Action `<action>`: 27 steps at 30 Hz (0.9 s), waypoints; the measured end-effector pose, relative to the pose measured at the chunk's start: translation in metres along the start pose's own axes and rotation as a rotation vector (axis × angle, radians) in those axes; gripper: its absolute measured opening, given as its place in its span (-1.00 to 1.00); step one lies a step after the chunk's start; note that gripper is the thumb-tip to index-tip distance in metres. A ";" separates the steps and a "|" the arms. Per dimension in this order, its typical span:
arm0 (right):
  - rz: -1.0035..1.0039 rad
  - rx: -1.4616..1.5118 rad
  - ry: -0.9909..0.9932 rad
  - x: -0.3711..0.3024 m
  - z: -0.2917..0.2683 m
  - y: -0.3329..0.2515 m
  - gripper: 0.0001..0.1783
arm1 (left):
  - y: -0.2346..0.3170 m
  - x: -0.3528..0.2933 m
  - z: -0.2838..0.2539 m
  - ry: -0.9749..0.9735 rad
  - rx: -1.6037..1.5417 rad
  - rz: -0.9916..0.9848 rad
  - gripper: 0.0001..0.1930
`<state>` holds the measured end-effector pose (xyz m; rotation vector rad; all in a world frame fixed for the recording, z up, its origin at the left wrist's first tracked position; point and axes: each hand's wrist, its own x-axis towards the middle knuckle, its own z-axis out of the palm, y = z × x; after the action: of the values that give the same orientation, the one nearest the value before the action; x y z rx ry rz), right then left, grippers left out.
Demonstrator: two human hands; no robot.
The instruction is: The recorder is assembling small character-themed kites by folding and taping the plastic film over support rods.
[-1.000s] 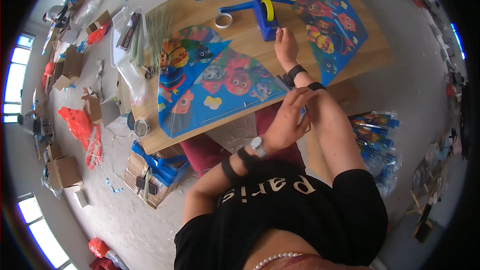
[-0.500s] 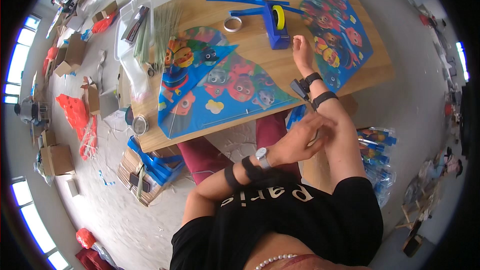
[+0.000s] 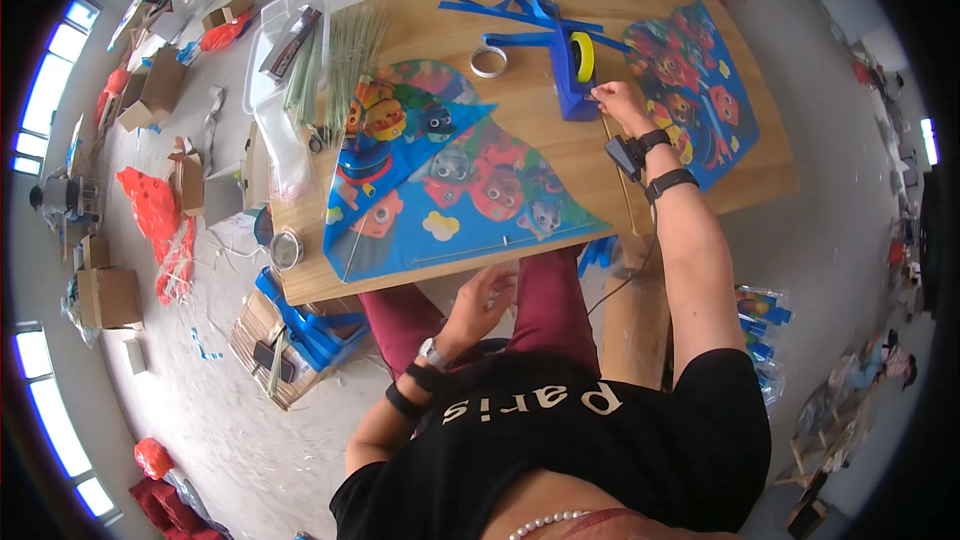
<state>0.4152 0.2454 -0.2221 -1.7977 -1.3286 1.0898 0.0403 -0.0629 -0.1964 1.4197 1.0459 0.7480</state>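
Observation:
At the front end of a blue tape dispenser [image 3: 574, 90], my right hand [image 3: 625, 107] has its fingertips pinched together. What lies between them is too small to make out. The dispenser carries a yellow-rimmed roll of tape [image 3: 582, 57]. Over my lap, close to the table's front edge, my left hand [image 3: 484, 302] is loosely bent with its fingers apart and nothing in it. A blue sheet printed with cartoon figures [image 3: 470, 190] lies in front of me, one part folded over, with a thin rod along its front edge. Another printed sheet [image 3: 700, 90] lies to the right.
Thin pale sticks [image 3: 355, 55] lie on the table's left side beside a clear plastic box [image 3: 262, 75]. A tape roll [image 3: 489, 62] and blue ribbons [image 3: 515, 10] are farther back. A metal ring-shaped roll [image 3: 286, 249] sits at the front left corner. Cardboard boxes [image 3: 108, 297] stand on the floor.
My left hand has moved away from my right forearm, down and left over my lap. My right hand has come to the front of the dispenser. The whole view has shifted slightly.

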 end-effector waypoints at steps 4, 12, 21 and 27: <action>0.161 0.156 -0.043 0.005 -0.014 0.003 -0.81 | -0.006 -0.016 -0.016 0.068 0.014 -0.106 -0.68; 0.174 0.572 -0.125 -0.008 -0.022 0.026 -0.83 | -0.031 -0.025 -0.025 0.116 -0.082 -0.136 -0.69; 0.093 0.357 -0.043 0.000 0.047 0.058 -0.82 | -0.034 -0.034 -0.022 0.161 -0.050 -0.148 -0.70; 0.164 0.532 0.163 -0.027 -0.078 0.209 -0.80 | -0.017 0.016 0.007 0.036 0.014 -0.007 -0.72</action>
<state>0.5702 0.1587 -0.3606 -1.5655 -0.7149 1.2151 0.0503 -0.0523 -0.2157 1.4181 1.0855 0.7649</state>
